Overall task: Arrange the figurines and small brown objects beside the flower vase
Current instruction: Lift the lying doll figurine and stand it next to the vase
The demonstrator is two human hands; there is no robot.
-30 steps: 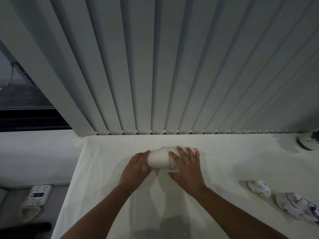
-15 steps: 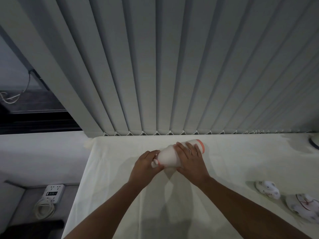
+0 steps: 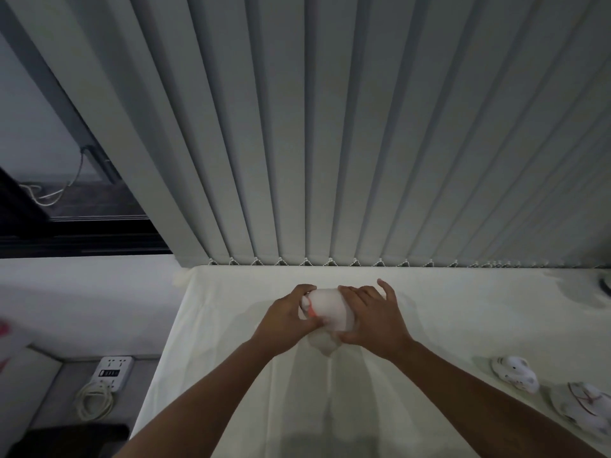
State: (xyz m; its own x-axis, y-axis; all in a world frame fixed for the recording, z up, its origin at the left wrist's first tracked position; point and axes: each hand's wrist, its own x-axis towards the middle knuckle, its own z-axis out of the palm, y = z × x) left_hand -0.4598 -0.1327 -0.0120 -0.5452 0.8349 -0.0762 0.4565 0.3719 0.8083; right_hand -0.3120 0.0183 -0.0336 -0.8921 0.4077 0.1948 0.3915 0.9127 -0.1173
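Observation:
A white rounded object with orange-red trim [image 3: 325,307] is held between both hands above the white cloth-covered table [image 3: 446,312]. My left hand [image 3: 286,320] grips its left end, where the orange mark shows. My right hand [image 3: 372,317] wraps its right side and hides most of it. Two white figurines lie at the right edge: a small one [image 3: 514,373] and a larger one with red and dark lines [image 3: 587,406]. A dark-rimmed object [image 3: 605,285], cut off by the frame, sits at the far right.
Grey vertical blinds [image 3: 363,143] hang right behind the table's back edge. Left of the table, lower down, a white power strip [image 3: 114,370] and a coiled cable [image 3: 94,399] lie on a grey surface. A dark window frame [image 3: 76,239] is at the left.
The white object was lying sideways under my hands on the cloth; its orange end has swung from the right to my left hand, and both hands now grip it.

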